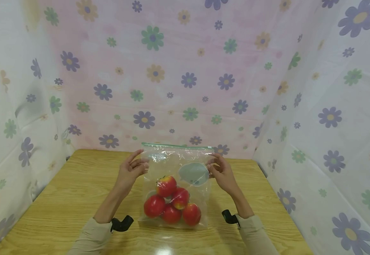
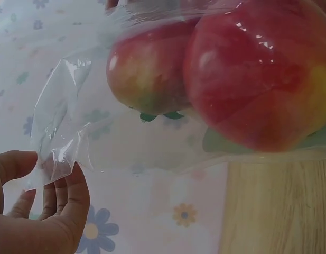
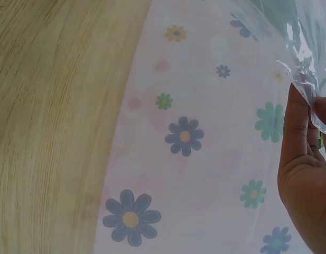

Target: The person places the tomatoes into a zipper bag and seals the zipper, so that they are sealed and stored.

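Observation:
A clear zip bag [image 1: 162, 164] with a green slider strip [image 1: 172, 145] along its top is held upright between my two hands. Several red apples [image 1: 154, 206] with yellow patches lie in its lower part, and a pale grey-green oval label [image 1: 194, 173] is on the upper right. My left hand [image 1: 132, 168] pinches the bag's left edge near the top; in the left wrist view, thumb and fingers meet on the crumpled plastic [image 2: 57, 153]. On the other side my right hand [image 1: 221, 171] pinches the right edge between thumb and fingers [image 3: 297, 119].
A wood-grain table [image 1: 76, 191] lies beneath the bag. Flower-patterned cloth [image 1: 172, 88] hangs behind it and along both sides. Black wrist mounts [image 1: 122, 224] sit at the cuffs of both beige sleeves [image 1: 90, 235].

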`<state>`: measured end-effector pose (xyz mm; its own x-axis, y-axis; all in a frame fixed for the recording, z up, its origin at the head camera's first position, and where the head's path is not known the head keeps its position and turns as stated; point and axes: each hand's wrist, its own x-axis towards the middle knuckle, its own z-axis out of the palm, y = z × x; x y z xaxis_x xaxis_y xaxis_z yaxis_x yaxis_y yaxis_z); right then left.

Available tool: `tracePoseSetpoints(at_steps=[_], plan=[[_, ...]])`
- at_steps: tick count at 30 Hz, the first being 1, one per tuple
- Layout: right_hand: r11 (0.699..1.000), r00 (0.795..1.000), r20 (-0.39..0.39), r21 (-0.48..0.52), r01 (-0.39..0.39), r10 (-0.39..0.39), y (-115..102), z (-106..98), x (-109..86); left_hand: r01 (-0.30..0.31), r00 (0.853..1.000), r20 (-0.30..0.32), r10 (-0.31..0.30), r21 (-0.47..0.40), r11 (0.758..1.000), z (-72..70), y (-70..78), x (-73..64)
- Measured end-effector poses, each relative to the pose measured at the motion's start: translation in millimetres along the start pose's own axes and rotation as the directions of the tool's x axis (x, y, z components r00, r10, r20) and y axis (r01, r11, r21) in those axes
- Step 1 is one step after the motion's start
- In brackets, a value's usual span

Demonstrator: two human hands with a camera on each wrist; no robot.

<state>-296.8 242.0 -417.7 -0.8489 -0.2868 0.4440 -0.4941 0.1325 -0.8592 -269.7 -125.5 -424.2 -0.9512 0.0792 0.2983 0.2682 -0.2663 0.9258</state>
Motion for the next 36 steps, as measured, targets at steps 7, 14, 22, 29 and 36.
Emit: tracePoseSetpoints(at_steps=[7,14,22,29,36], plan=[[1.000,1.000,-0.022,-0.007,-0.009,0.009,4,1,3.9,0.002,1.000,-0.024,-0.002,0.008,1.000,2.8,-5.4,2.1],[0.999,0.999,-0.023,-0.014,-0.037,0.036,7,0,9.0,0.061,0.994,-0.093,-0.059,0.016,0.998,5.6,-8.0,5.8],[0.996,0.997,-0.017,-0.059,-0.070,0.069,16,-1,19.4,0.075,0.990,-0.124,-0.073,0.010,0.997,7.1,-12.1,15.1],[0.991,0.993,-0.020,-0.073,-0.115,0.113,22,-2,27.4,0.063,0.994,-0.086,-0.062,0.002,0.998,3.0,-21.0,23.5],[0.984,0.988,-0.007,-0.079,-0.157,0.157,23,-1,34.9,0.081,0.996,-0.048,-0.078,0.059,0.995,-0.8,-30.0,29.9]])
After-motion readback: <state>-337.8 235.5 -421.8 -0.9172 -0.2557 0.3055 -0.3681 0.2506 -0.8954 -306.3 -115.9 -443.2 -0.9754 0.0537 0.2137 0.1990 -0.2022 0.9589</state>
